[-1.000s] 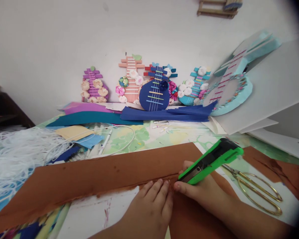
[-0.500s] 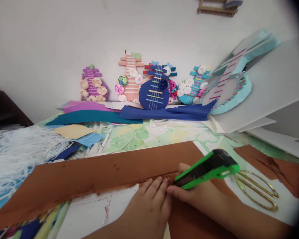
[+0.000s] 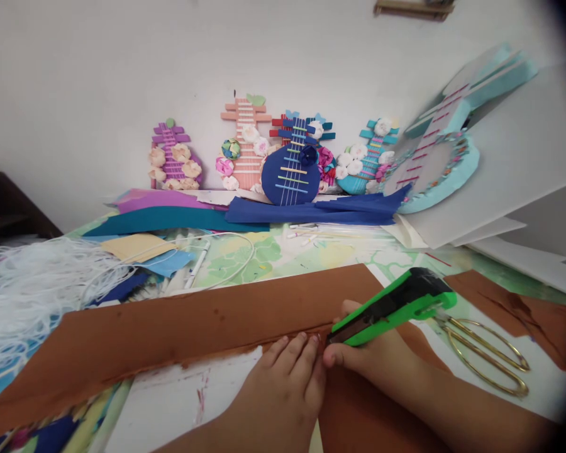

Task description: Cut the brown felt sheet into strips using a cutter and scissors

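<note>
A large brown paper sheet lies across the table with a ragged cut edge along its near side. My left hand rests flat on that edge, fingers stretched out and pressing down. My right hand grips a green and black utility knife, tilted with its front end low by my left fingertips. The blade tip is hidden between the hands. White paper or board with reddish marks shows under the brown sheet. Gold-handled scissors lie right of my right hand.
Tangled white cord heaps at the left. Several small paper lutes stand along the wall, a blue lute among them. Blue paper lies before them. A large pale-blue lute leans at the right near brown scraps.
The knife's back end has dipped, then risen again, its front staying near my left fingertips. My left hand stays pressed in place. The view has tilted down slightly.
</note>
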A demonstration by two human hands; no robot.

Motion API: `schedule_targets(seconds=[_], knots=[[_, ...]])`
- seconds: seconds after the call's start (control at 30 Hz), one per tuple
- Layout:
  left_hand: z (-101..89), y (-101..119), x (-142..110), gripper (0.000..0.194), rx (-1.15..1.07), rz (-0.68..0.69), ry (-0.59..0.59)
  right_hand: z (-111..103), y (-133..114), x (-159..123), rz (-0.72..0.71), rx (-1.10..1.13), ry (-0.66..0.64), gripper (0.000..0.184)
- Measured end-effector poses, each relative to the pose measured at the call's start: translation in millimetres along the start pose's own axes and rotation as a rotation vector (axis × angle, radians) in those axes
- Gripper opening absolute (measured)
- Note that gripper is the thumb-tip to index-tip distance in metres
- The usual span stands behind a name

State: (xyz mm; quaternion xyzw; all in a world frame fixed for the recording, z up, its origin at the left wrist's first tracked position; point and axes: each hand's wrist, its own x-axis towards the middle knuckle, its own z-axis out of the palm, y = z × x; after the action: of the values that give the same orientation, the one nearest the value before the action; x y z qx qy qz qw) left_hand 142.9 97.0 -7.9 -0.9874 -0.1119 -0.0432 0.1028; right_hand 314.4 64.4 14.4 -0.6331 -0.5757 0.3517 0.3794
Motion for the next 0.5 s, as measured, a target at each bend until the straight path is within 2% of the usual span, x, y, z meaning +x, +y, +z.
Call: schedule_targets(seconds=[0.17, 0.5], knots=[[-2.2, 0.4, 0.5, 0.049, -0.019, -0.009, -0.026, -2.8, 0.9, -0.6, -0.091, 0.008, -0.014, 0.031], [-0.7, -0.4, 0.4, 0.047, -0.051, -0.025, -0.013, 3.2, -6.0, -3.1, -0.085, -0.182, 0.026, 0.025]])
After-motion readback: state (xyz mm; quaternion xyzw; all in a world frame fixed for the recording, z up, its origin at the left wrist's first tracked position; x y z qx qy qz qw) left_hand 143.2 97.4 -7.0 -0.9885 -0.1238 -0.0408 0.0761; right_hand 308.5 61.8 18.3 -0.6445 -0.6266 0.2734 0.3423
